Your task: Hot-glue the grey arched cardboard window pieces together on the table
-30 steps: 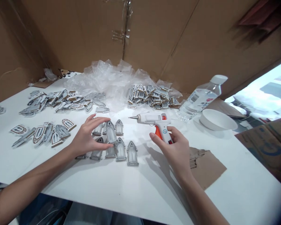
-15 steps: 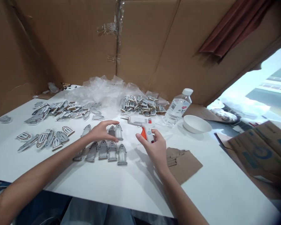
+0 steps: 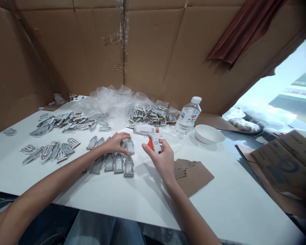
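Note:
My right hand (image 3: 161, 158) is wrapped around the handle of a white hot glue gun (image 3: 145, 130) with an orange trigger; its nozzle points left. My left hand (image 3: 115, 143) has its finger and thumb at the two ends of a small grey arched window piece (image 3: 130, 146) lying on the table, in the upper of two rows. Part of that row is hidden behind this hand. Below it stands a second row of similar arched pieces (image 3: 118, 163), the left end partly covered by my forearm.
Loose heaps of arched pieces (image 3: 153, 115) lie at the back and on the left. Crumpled clear plastic bags (image 3: 109, 98) sit against the cardboard wall (image 3: 148, 44). On the right are a water bottle (image 3: 187, 117), a white bowl (image 3: 209, 135) and a cardboard scrap (image 3: 196, 177).
My left hand and the arched piece between its fingers have shifted slightly right relative to the lower row. The glue gun stays in my right hand. The camera view has shifted slightly.

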Demonstrator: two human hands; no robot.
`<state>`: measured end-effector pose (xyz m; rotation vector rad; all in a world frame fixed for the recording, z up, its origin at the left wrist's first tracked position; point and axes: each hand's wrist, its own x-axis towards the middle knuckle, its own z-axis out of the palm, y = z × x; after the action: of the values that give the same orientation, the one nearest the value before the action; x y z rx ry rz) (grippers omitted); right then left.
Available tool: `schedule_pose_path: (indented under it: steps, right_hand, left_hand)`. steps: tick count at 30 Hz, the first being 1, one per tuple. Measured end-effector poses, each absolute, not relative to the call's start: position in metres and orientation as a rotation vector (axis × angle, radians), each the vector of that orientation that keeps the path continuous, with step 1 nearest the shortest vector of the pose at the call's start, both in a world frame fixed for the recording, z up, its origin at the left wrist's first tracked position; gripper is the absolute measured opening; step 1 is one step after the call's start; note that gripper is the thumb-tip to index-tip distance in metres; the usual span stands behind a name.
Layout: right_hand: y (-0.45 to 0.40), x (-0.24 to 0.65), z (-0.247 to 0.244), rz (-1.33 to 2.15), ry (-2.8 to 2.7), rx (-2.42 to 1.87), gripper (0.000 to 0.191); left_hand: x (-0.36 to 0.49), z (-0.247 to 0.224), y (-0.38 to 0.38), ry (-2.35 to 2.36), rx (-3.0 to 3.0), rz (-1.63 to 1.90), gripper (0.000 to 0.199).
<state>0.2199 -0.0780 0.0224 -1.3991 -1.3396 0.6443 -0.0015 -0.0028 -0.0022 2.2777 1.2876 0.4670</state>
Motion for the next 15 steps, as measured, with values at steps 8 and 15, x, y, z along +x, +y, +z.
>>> schedule_pose_path:
  steps: [8, 15]
  right_hand:
    - [-0.077, 0.220, 0.021, 0.648, -1.351, -1.404, 0.048]
    - [-0.074, 0.221, 0.018, 0.612, -1.365, -1.459, 0.051]
  left_hand:
    - [-0.014, -0.001, -0.001, 1.343, 2.302, 0.375, 0.087]
    - [-0.081, 0.038, -0.008, 1.487, 2.283, 0.326, 0.086]
